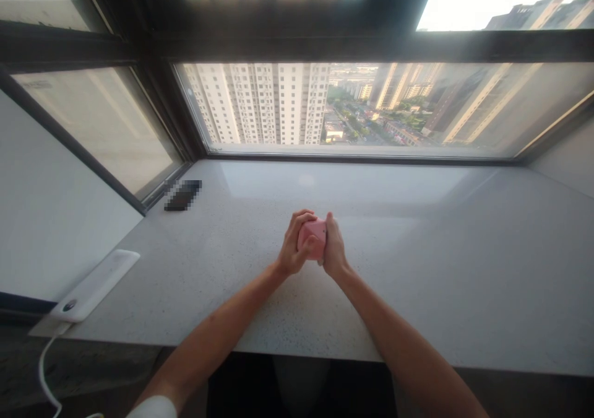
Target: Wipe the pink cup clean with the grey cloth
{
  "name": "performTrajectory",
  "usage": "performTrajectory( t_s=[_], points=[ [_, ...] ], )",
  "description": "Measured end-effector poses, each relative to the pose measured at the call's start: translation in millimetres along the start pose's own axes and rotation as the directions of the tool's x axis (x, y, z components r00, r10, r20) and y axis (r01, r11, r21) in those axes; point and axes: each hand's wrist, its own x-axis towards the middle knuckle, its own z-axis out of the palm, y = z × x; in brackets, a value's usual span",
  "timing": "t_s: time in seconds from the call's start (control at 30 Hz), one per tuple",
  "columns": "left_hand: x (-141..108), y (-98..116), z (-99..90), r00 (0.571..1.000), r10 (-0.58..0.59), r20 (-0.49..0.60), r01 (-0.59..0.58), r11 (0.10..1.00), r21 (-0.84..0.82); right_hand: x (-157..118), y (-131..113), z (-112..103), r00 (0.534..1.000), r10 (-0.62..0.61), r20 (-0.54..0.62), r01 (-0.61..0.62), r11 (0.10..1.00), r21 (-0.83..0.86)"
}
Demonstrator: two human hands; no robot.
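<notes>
A small pink rounded block [314, 238] is held above the speckled stone counter [417, 282], near its middle. My left hand [293, 243] wraps its fingers around the block's left side. On the right side, my right hand [335, 246] presses against it, and the two hands hide most of the block. Only its upper face and part of its front show, so its exact kind cannot be told.
A dark, blurred flat device [182, 195] lies at the far left of the counter. A white oblong pad [93, 285] sits on the near left corner, with a white cable [45, 368] hanging down. A dark-framed window [371, 46] runs along the counter's far edge.
</notes>
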Motion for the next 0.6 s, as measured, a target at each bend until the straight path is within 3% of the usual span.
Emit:
performTrajectory(
  t_s=[0.1,0.17,0.23,0.33,0.4,0.43,0.47,0.53,0.6],
  points=[
    [3,-4,4.1,0.947,-0.322,0.024,0.318,0.919,-0.232,0,0,-9,0.981,-0.146,0.127,0.171,0.960,-0.221],
    [3,-7,7.3,0.902,-0.426,0.066,0.422,0.842,-0.336,1,1,-14,0.950,-0.208,0.235,0.275,0.912,-0.306],
    [1,-8,8.2,0.915,-0.402,0.033,0.390,0.861,-0.326,2,1,-15,0.945,-0.210,0.250,0.285,0.903,-0.320],
    [-4,-7,4.5,0.990,-0.127,-0.057,0.122,0.989,-0.080,1,1,-7,0.987,-0.142,0.072,0.154,0.968,-0.197],
    [-5,-6,0.9,0.998,0.054,-0.027,-0.052,0.997,0.064,1,2,-2,0.998,-0.064,-0.024,0.062,0.995,-0.072],
    [-5,-6,-0.2,0.997,0.081,-0.012,-0.079,0.994,0.077,0,2,0,0.998,-0.033,-0.050,0.031,0.999,-0.034],
    [-4,-6,-0.7,0.998,0.056,-0.009,-0.055,0.997,0.050,0,3,0,0.998,-0.028,-0.053,0.026,0.999,-0.036],
    [0,-6,0.5,0.994,-0.111,0.000,0.111,0.989,-0.100,-1,4,-3,0.995,-0.100,0.010,0.100,0.985,-0.137],
    [3,-8,3.2,0.946,-0.317,0.071,0.324,0.905,-0.275,-2,4,-8,0.973,-0.191,0.128,0.218,0.943,-0.251]
  ],
)
